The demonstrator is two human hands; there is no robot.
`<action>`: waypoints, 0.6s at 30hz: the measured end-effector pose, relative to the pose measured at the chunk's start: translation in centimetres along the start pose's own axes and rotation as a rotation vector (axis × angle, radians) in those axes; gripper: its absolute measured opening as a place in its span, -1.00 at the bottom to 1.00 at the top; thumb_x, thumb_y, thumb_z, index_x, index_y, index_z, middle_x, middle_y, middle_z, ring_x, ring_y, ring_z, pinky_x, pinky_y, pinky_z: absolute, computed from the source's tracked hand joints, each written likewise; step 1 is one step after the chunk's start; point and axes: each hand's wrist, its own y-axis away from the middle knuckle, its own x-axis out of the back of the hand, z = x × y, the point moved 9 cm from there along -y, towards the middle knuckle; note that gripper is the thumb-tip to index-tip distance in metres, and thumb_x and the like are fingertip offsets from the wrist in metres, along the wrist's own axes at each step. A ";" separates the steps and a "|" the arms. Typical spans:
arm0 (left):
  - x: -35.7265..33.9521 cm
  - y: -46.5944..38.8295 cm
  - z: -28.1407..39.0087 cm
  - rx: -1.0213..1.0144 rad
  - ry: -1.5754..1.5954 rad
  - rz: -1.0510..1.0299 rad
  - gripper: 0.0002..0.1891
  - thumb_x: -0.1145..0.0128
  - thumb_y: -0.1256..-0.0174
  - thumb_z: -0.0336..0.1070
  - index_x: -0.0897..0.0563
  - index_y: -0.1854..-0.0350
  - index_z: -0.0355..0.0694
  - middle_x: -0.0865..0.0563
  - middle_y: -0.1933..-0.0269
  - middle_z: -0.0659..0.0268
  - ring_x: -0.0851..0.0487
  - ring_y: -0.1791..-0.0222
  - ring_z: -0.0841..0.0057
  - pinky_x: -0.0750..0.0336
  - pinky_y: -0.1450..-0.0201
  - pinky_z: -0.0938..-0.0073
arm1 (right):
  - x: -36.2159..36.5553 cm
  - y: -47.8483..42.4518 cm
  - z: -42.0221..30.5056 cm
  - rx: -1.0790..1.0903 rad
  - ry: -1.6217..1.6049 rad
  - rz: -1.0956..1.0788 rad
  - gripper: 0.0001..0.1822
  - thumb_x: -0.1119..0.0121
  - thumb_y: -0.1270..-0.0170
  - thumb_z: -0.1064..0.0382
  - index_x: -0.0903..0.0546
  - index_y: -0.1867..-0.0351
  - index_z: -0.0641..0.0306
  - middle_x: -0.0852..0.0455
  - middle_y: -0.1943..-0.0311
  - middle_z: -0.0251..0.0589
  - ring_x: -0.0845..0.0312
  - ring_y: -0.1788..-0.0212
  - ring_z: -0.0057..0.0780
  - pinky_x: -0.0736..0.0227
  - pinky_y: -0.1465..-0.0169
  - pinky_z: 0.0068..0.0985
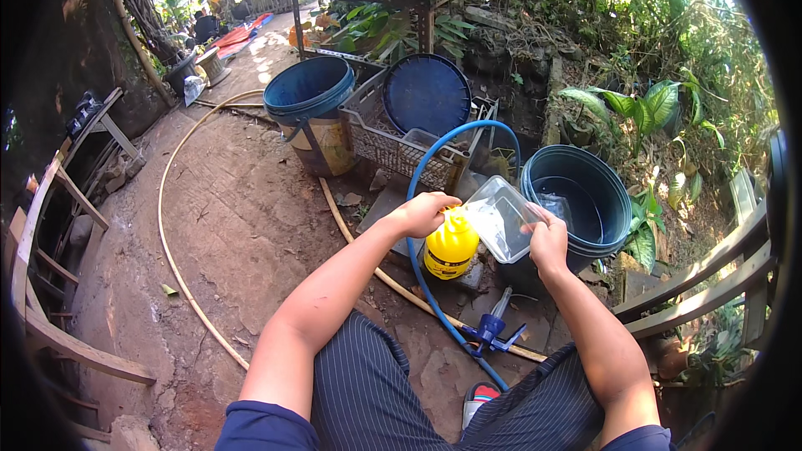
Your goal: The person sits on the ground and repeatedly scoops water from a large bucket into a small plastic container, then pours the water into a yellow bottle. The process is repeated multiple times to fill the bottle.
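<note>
My left hand (427,213) has its fingers closed at the top of a yellow plastic bottle (450,249), which stands low in front of me and bears writing. In my right hand (549,239) is a clear rectangular plastic container (502,219), gripped by its right end. The container is tilted, and its left end lies close beside the bottle's top. A blue sprayer head (490,327) with a clear tube rests on the ground near my knees. Just beyond my right hand stands a dark bucket (617,200) with liquid in it and a clear piece of plastic inside.
A blue hose (415,200) arches behind the bottle; a beige hose (164,200) curves across the ground. Ahead are a blue-rimmed bucket (322,153), a plastic crate (388,153) and a dark round lid (427,93). Wooden frames (94,351) flank me, and a metal table (426,25) stands behind.
</note>
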 end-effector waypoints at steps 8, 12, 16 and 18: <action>0.2 0.1 0.6 -0.003 -0.014 -0.001 -0.51 -0.06 -0.40 -0.49 -0.58 -0.39 -0.24 -0.71 -0.21 -0.07 -0.69 -0.26 0.05 -0.55 -0.38 0.16 | 0.5 0.2 -1.9 0.089 0.062 0.020 -0.41 0.14 -0.21 0.46 -0.77 -0.20 0.24 -0.82 0.34 -0.19 -0.63 0.40 -0.53 -0.50 0.23 -0.49; 0.3 0.2 0.5 0.003 -0.015 0.004 -0.51 -0.07 -0.39 -0.49 -0.59 -0.38 -0.24 -0.71 -0.22 -0.07 -0.68 -0.27 0.04 -0.55 -0.38 0.15 | 0.7 0.6 -2.7 0.061 0.130 0.034 -0.42 0.11 -0.24 0.42 -0.79 -0.21 0.08 -0.84 0.34 -0.18 -0.73 0.34 -0.42 -0.57 0.13 -0.40; 0.2 0.2 0.4 0.005 -0.026 -0.005 -0.50 -0.07 -0.37 -0.48 -0.59 -0.38 -0.24 -0.70 -0.23 -0.07 -0.68 -0.28 0.04 -0.54 -0.39 0.16 | 0.8 0.8 -3.5 0.116 0.184 0.055 -0.45 0.10 -0.27 0.44 -0.78 -0.20 0.18 -0.83 0.37 -0.22 -0.66 0.37 -0.54 -0.52 0.18 -0.49; 0.2 0.3 0.4 0.005 -0.018 -0.003 -0.50 -0.07 -0.37 -0.48 -0.59 -0.38 -0.25 -0.70 -0.24 -0.07 -0.68 -0.27 0.04 -0.54 -0.39 0.16 | 0.9 1.1 -4.2 0.139 0.208 0.061 -0.46 0.08 -0.30 0.43 -0.78 -0.21 0.15 -0.82 0.37 -0.22 -0.67 0.37 -0.53 -0.52 0.19 -0.48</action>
